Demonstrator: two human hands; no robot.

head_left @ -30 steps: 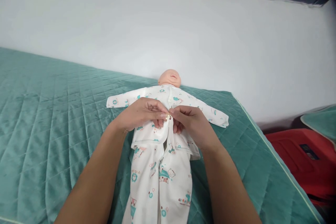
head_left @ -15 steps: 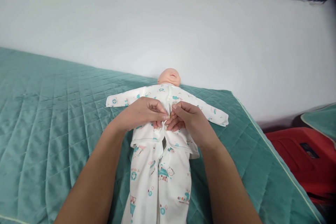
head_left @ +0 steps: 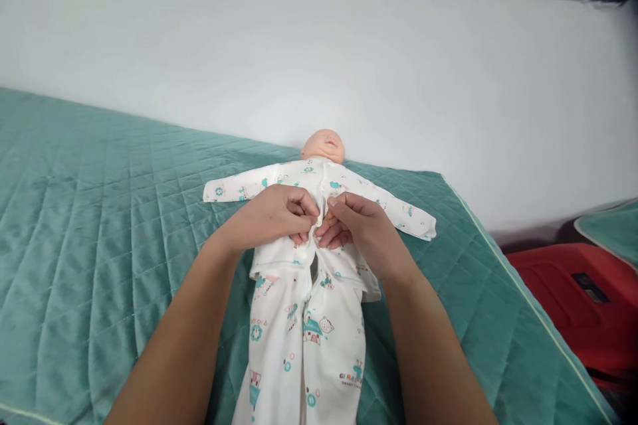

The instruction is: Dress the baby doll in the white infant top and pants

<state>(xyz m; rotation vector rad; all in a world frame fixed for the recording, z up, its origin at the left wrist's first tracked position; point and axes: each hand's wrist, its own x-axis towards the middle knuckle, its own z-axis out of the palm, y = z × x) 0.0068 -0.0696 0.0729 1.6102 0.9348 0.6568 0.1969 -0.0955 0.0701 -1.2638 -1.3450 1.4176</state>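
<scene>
A baby doll (head_left: 323, 145) lies on its back, its head by the wall, dressed in a white printed baby shirt (head_left: 279, 257) and matching trousers (head_left: 276, 339). The shirt's sleeves spread out to both sides. At the middle of the chest, my left hand (head_left: 279, 212) pinches one front edge of the shirt between thumb and finger. Close beside it, my right hand (head_left: 359, 226) pinches the other front edge. Below my hands the two front edges part in a narrow gap. Any fastener between my fingertips is too small to make out.
A green quilted cover (head_left: 124, 226) lies under the doll and reaches back to a white wall (head_left: 319, 46). Off its right edge, lower down, is a red plastic object (head_left: 563, 292) with a dark label. More green cloth (head_left: 613, 229) shows at the far right.
My left thumb and fingertips have shifted slightly on the shirt's edge. My right hand keeps its pinch. The whole view has moved a little.
</scene>
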